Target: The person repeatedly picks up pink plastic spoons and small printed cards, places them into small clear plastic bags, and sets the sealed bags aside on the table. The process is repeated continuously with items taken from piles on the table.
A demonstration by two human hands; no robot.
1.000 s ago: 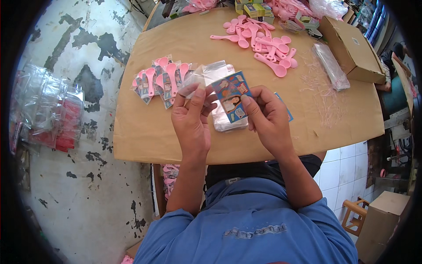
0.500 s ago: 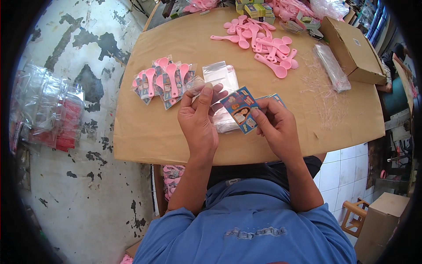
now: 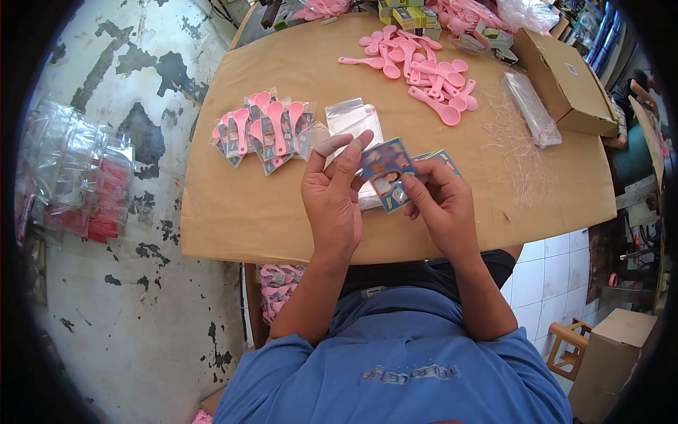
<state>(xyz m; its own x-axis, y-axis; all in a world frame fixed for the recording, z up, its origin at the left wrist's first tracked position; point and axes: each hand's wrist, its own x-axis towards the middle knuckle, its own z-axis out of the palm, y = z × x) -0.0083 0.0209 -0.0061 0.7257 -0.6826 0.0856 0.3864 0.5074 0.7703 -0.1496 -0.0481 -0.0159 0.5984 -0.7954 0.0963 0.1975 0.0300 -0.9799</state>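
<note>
My left hand (image 3: 332, 201) pinches what looks like a clear plastic bag (image 3: 319, 137) between thumb and fingers; the film is hard to make out. In my right hand (image 3: 445, 205) a blue printed card (image 3: 387, 169) is gripped between thumb and fingers, tilted, its left edge at my left fingertips. More blue cards (image 3: 446, 161) show behind my right fingers; whether they are held or lie on the table I cannot tell. Beneath my hands lies a stack of clear bags (image 3: 353, 120), partly hidden. Bagged pink spoons with cards (image 3: 272, 131) are heaped to the left.
Loose pink spoons (image 3: 424, 71) are piled at the far middle of the brown-covered table (image 3: 282, 226). A cardboard box (image 3: 565, 85) and a bundle of clear bags (image 3: 533, 109) sit at the right, beside scattered pink strands (image 3: 519, 162). Small boxes (image 3: 417, 20) stand at the back.
My left hand has moved right, up to the card. The card has shifted slightly left, and its left part now meets my left fingers.
</note>
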